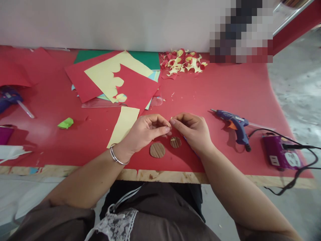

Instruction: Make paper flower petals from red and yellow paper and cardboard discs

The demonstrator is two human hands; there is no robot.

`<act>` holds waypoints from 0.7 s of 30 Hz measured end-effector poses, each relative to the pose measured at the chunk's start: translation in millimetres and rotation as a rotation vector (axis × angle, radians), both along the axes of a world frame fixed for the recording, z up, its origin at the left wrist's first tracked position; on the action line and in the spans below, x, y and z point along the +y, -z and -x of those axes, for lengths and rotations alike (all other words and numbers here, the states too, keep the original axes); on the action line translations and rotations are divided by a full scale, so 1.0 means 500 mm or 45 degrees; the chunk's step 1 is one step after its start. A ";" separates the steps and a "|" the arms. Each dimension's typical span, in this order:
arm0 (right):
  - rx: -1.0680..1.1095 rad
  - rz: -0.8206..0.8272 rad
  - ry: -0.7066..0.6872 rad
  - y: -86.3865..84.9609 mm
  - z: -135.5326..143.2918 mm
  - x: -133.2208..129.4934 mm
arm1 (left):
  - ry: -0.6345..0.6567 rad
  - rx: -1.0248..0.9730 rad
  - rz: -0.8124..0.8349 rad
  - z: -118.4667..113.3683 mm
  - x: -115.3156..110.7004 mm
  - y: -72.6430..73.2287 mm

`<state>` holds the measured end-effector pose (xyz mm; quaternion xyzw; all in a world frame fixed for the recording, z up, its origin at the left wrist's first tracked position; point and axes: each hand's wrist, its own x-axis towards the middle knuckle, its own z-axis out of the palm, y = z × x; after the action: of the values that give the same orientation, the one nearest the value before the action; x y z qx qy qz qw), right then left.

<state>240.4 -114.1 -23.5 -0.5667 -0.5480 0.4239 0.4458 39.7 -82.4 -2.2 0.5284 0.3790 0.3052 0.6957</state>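
Observation:
My left hand [153,128] and my right hand [191,126] meet at the fingertips over the red tabletop, both closed in a pinch. A tiny pale speck shows at the right fingertips; what either hand holds is too small to make out. Just below the fingers lie two flat, rounded brown pieces with a striped wood-grain look: a larger piece [157,150] and a smaller piece [176,142]. A pale yellow paper strip [124,122] lies beside my left hand, partly under it. Something thin and blue shows at the edge of my right hand, mostly hidden.
Sheets of red paper [136,85], yellow and green paper are stacked ahead. Paper scraps [184,63] are heaped behind. A blue glue gun [234,124] lies right, near a purple box [281,152] with black cables. Another glue gun [10,98] and a lime-green scrap [66,123] lie left.

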 end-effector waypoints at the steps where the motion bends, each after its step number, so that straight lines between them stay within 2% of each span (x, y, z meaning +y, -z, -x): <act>1: 0.004 0.000 -0.003 0.000 0.000 0.000 | -0.001 -0.005 -0.003 0.000 0.000 0.001; 15: 0.010 0.010 0.014 -0.007 0.004 0.000 | -0.049 0.097 -0.010 -0.001 -0.002 -0.002; 21: 0.038 0.024 -0.012 -0.006 0.004 0.000 | -0.065 0.008 0.025 -0.002 0.001 0.007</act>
<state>238.3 -114.2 -20.4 -0.5618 -0.5399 0.4398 0.4466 40.9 -82.0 -5.9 0.5128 0.3973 0.3175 0.6917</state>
